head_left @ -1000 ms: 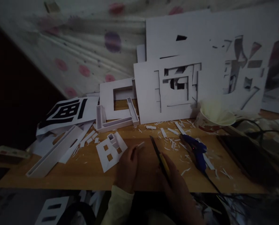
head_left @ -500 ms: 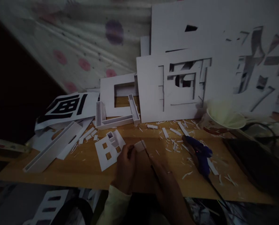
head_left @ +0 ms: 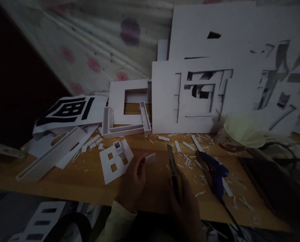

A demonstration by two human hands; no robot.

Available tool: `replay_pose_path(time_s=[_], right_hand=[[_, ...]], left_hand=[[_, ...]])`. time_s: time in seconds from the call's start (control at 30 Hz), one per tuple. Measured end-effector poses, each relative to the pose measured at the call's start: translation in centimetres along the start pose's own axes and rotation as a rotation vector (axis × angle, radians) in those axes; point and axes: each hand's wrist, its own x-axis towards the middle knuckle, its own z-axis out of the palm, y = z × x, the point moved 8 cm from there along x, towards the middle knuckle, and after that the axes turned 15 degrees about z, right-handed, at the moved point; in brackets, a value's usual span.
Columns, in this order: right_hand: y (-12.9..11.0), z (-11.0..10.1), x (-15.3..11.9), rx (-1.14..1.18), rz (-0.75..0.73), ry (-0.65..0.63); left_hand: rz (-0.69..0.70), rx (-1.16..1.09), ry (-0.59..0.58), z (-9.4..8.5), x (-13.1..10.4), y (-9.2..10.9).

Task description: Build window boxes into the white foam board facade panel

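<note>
My left hand (head_left: 134, 176) is closed on a small white foam board piece (head_left: 150, 159) that sticks out past its fingertips. In my right hand (head_left: 186, 201) is a utility knife (head_left: 174, 178), its blade pointing up and away from me, apart from the piece. Left of my left hand lies a white board with square holes (head_left: 112, 164); a small box-like white part (head_left: 119, 148) stands on its upper corner. White scraps (head_left: 186, 161) litter the wooden table (head_left: 153, 193) beyond the knife.
A blue glue gun (head_left: 214, 171) with a cord lies at the right, near a dark flat object (head_left: 268, 185) and a paper cup (head_left: 235, 137). Behind stand large cut-out white boards (head_left: 165, 101). White channel-shaped pieces (head_left: 126, 129) and a printed sheet (head_left: 71, 109) lie at the left.
The knife has come away from the small white piece, moving right, its blade now turned upward. My left hand still holds the piece, now tilted. The view has shifted slightly.
</note>
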Motion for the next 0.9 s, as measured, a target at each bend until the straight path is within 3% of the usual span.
replay_pose_path(time_s=[0.13,0.37,0.5,0.73,0.9], right_hand=[[-1.6,0.6,-0.6,-0.146,-0.129,-0.157],[-3.0,1.9,-0.9,-0.451,-0.15,-0.286],[-3.5,2.1,-1.1,-0.451,-0.14,-0.335],[-1.6,2.1,-1.0,-0.427,-0.001,-0.342],[-1.6,2.4,-0.9,-0.318,0.078,-0.381]], left_hand=[[0.077,0.088,-0.11,0.2,0.4,1.0],[0.085,0.107,-0.079,0.1,0.5,0.7],[0.07,0.115,-0.086,0.1,0.3,0.5],[0.032,0.122,-0.084,0.2,-0.1,-0.2],[0.033,0.145,-0.071,0.1,-0.1,-0.2]])
